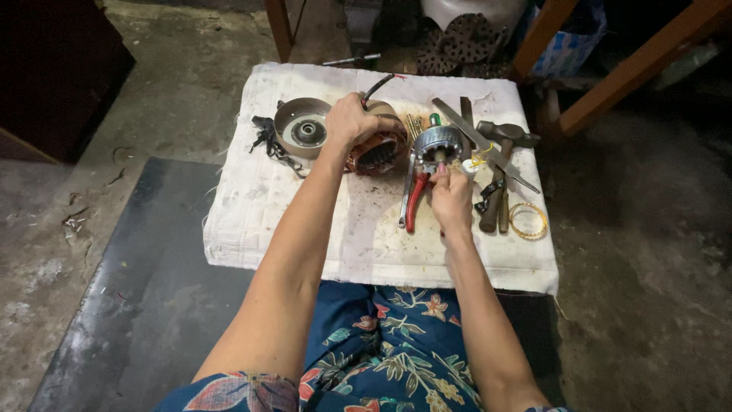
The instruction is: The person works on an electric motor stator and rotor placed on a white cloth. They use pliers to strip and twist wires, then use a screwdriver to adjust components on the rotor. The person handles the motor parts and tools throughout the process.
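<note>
Floral-print clothing [381,358] nearest the camera, blue with red and cream flowers; both bare forearms reach out from it over the bench [366,252], which is draped in a stained white cloth.

Right hand [451,200] low on the cloth, fingers pinched together on something small at the base of a round silver motor part [438,142]; what it pinches is too small to make out. Red-handled pliers [415,200] lie just to its left, handles toward the person. A wooden-handled hammer [497,191] lies to its right, and beyond that a small coil of brass-coloured wire [528,220] near the cloth's right edge.

Left hand [349,120] farther out, closed over the top of a copper-wound stator [377,152], which rests on the cloth at centre. A black cable [377,86] rises from under that hand. Beside it, to the left, a round metal end cover [301,127] with a bearing hub. A flat metal file [480,141] lies diagonally at the right rear.

Hands well apart.
</note>
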